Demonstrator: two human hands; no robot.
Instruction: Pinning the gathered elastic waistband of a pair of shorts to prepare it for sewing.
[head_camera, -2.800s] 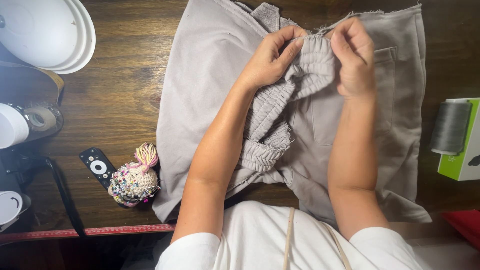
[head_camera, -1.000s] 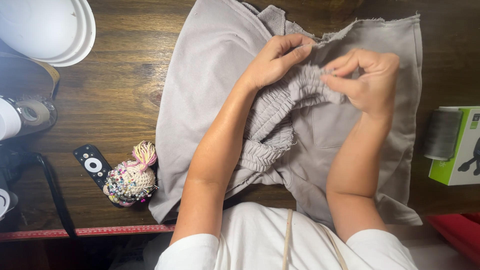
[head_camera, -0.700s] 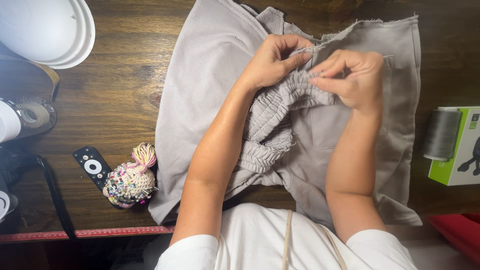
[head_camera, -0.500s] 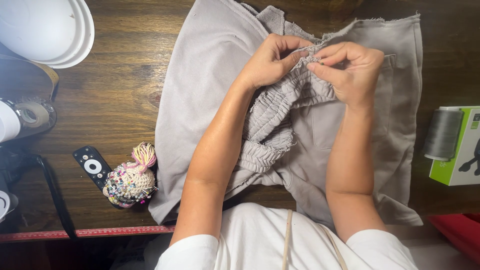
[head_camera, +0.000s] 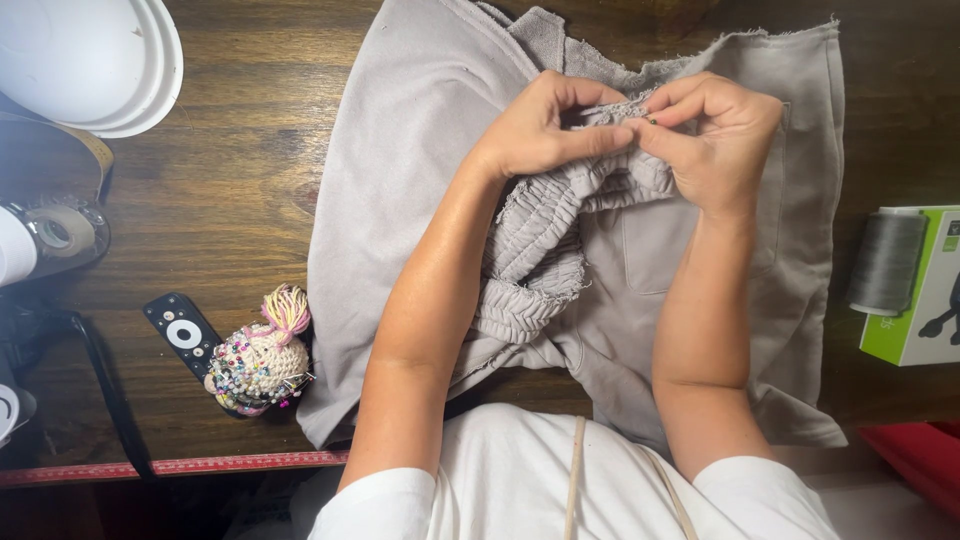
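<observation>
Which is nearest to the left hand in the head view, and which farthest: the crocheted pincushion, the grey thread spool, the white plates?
From the left hand:
1. Grey thread spool, by the table's right edge.
2. Crocheted pincushion stuck with coloured pins, lower left.
3. Stacked white plates, top left corner.
The first two are close to call.

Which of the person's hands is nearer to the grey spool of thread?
The right hand is nearer. It is at the gathered grey fabric, with the thread spool further out on its own side. The left hand lies beyond it, farther from the spool.
</observation>
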